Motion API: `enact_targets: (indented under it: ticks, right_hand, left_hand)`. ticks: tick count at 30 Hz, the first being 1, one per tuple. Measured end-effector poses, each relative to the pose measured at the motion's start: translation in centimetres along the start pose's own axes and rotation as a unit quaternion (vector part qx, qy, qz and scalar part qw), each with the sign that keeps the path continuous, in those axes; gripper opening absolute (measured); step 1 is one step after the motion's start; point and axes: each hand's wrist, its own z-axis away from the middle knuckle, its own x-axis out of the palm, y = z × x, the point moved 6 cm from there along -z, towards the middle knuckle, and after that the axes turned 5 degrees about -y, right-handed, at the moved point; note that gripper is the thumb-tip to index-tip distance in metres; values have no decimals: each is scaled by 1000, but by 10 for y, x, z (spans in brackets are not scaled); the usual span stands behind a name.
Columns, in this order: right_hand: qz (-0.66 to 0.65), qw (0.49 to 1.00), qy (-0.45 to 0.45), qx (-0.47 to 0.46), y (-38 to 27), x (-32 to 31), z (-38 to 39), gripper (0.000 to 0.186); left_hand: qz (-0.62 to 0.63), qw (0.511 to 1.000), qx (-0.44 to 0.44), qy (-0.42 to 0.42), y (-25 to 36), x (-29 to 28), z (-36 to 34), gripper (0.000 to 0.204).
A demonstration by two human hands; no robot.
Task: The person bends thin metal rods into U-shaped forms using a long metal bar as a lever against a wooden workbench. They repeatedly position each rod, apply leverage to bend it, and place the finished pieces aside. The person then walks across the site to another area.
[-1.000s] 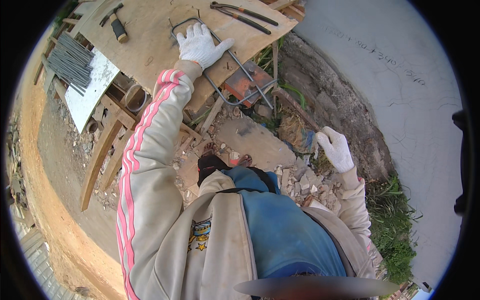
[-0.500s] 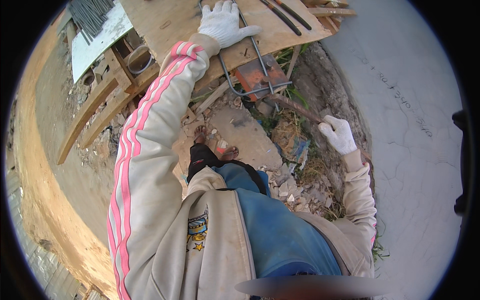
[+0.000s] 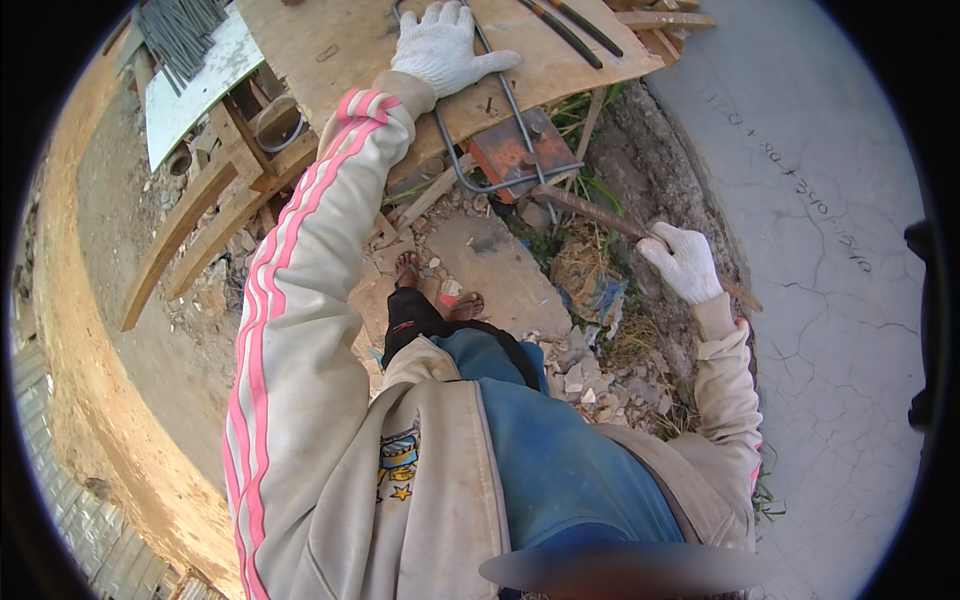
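Table (image 3: 330, 40): plywood top, under the left hand (image 3: 442, 48). Left grip flat, gloved fingers spread, pressing a bent wire frame (image 3: 505, 150) onto the table; the frame runs from under the palm off the table edge, toward the body. Rusty plate (image 3: 520, 152) sits inside the frame loop. Right hand (image 3: 683, 262), gloved, grip closed round a rusty rod (image 3: 600, 215), whose far end reaches the frame.

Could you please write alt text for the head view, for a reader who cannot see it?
Seen from above, a person's gloved left hand presses a bent steel rod onto a plywood bench, while the gloved right hand grips a long rusty bar over rubble.
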Motion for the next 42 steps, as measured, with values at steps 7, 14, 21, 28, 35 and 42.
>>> enact_targets:
  ticks: [7, 14, 21, 28, 35, 42]
  right_hand:
    - [14, 999, 35, 8, -11, -2, 11, 45]
    - [44, 998, 45, 12, -10, -6, 22, 47]
    - [183, 946, 93, 251, 127, -22, 115, 44]
    - [221, 918, 195, 265, 194, 1, 148, 40]
    - [205, 913, 216, 280, 190, 0, 165, 36]
    - [206, 895, 207, 338, 153, 20, 201, 38]
  left_hand:
    - [37, 999, -9, 21, -2, -1, 3, 94]
    - [48, 998, 40, -32, -19, 19, 7, 89]
    - [-56, 993, 15, -105, -41, 114, -10, 105]
    - [-54, 993, 25, -103, -38, 108, -12, 107]
    - [43, 996, 20, -71, -9, 35, 4, 89]
    - [142, 985, -37, -91, -30, 74, 6, 87]
